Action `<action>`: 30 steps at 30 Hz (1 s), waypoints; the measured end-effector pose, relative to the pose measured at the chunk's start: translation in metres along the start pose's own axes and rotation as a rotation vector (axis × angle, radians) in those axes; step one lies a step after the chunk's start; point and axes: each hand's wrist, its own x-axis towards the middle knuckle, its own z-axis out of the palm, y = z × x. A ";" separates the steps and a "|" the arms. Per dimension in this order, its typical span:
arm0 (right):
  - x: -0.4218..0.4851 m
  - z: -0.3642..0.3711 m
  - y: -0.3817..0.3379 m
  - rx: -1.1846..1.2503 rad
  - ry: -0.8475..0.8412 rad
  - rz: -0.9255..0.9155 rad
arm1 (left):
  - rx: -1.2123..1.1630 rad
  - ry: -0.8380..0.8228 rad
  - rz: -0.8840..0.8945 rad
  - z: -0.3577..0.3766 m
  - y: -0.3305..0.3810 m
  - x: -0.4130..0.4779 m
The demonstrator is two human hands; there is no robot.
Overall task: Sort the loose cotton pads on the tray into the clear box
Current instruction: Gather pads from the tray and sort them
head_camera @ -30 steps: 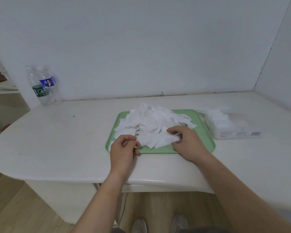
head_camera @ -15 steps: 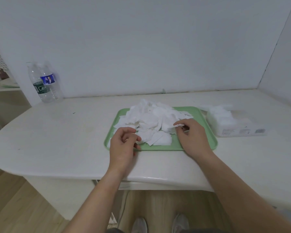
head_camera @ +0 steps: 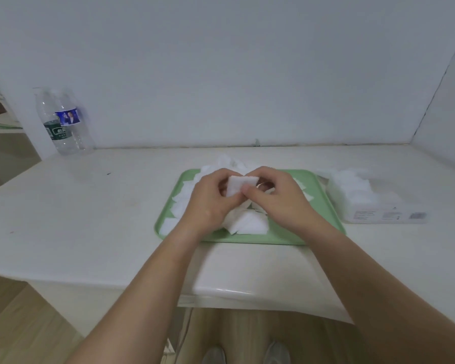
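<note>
Pads in a small stack (head_camera: 238,186) are pinched between the left hand (head_camera: 210,203) and right hand (head_camera: 281,199) above the green tray (head_camera: 247,239), probably to square their edges for the clear box (head_camera: 378,208) just right of it on the surface (head_camera: 89,206). Loose pads (head_camera: 250,224) heap below.

Soft, even, rather dim light; a glare streak on the counter (head_camera: 229,291) edge; wide-angle bending at borders; slight overall blur.
</note>
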 end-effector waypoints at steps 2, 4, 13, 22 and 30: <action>0.009 0.000 0.004 0.022 -0.072 0.109 | 0.003 0.019 -0.046 -0.008 -0.007 0.007; 0.019 0.001 0.012 -0.136 -0.146 0.173 | -0.011 0.103 -0.092 -0.011 -0.015 0.010; 0.027 -0.002 0.025 -0.573 -0.304 0.145 | -0.054 0.409 -0.041 0.000 -0.026 -0.008; 0.011 0.001 0.028 -0.520 -0.369 0.188 | -0.061 0.414 -0.101 0.000 -0.029 -0.021; 0.013 0.000 0.029 -0.042 -0.260 0.202 | -0.052 0.423 -0.131 -0.001 -0.031 -0.019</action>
